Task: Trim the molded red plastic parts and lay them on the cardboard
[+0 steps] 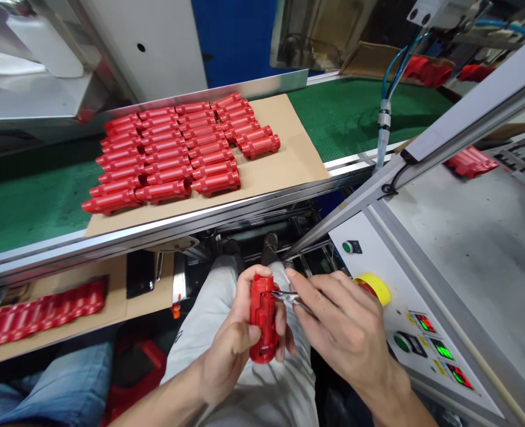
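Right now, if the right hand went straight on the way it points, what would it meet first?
The right hand points the small metal pliers leftward, so the red plastic part held in the left hand comes first. The pliers' tips look at or already against it, though depth is unclear.

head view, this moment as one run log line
left hand: holds red plastic part | right hand: metal pliers at part | green belt: red parts on cardboard sheet

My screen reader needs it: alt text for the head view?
The left hand grips a red ribbed plastic part while the right hand holds small metal pliers to it. Rows of similar red parts lie on cardboard on a green conveyor belt ahead.
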The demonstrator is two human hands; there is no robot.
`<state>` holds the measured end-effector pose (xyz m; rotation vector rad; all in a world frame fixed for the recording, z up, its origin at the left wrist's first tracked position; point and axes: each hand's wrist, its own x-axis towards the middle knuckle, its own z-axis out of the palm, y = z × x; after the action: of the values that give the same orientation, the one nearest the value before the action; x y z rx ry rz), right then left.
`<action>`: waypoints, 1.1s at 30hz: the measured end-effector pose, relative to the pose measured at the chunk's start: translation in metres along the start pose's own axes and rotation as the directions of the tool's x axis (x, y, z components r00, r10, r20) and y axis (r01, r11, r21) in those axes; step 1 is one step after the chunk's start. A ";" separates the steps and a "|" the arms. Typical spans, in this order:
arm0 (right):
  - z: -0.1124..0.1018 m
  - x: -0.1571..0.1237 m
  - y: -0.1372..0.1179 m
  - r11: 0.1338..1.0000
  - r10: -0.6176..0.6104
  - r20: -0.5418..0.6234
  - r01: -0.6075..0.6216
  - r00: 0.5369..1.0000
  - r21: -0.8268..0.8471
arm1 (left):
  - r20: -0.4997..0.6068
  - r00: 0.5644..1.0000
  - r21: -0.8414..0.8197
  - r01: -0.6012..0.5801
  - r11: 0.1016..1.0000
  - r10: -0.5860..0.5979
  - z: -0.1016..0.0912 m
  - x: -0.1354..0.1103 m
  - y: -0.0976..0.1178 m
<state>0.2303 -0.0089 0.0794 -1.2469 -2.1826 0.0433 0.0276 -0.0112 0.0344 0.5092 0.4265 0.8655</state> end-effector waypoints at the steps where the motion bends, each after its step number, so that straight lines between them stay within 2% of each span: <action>1: 0.001 0.000 0.000 1.000 -0.005 -0.001 0.005 1.000 -0.006 | -0.017 1.000 0.011 0.003 1.000 -0.003 0.001 0.000 0.001; 8: 0.005 0.001 0.003 1.000 -0.026 -0.009 0.026 1.000 -0.006 | -0.077 0.997 0.083 0.014 0.996 -0.008 0.002 -0.002 0.002; 16: 0.020 -0.006 0.017 0.994 -0.077 -0.060 0.081 0.995 0.072 | 0.007 0.999 -0.032 -0.034 0.999 0.034 0.002 0.001 0.004; 20: 0.033 -0.008 0.019 0.977 -0.027 -0.120 0.052 0.992 0.207 | 0.050 0.997 -0.076 -0.048 0.996 0.051 0.005 0.003 0.006; 24: 0.040 -0.008 0.016 0.915 0.118 -0.152 -0.049 0.981 0.399 | 0.061 0.996 -0.098 -0.052 0.994 0.058 0.006 0.005 0.006; 28: 0.031 -0.006 0.017 0.854 0.295 -0.123 -0.203 0.948 0.479 | 0.059 0.996 -0.127 -0.053 0.990 0.061 0.005 0.007 0.005; 30: 0.023 -0.004 0.019 0.885 0.263 -0.101 -0.198 0.960 0.421 | 0.059 0.997 -0.147 -0.048 0.988 0.057 0.004 0.007 0.004; 33: 0.013 0.000 0.019 0.942 0.145 -0.060 -0.119 0.988 0.313 | 0.066 0.996 -0.162 -0.042 0.986 0.053 0.003 0.006 0.004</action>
<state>0.2381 0.0056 0.0630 -1.1889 -1.9288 0.3685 0.0305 -0.0046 0.0383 0.4008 0.2782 0.9171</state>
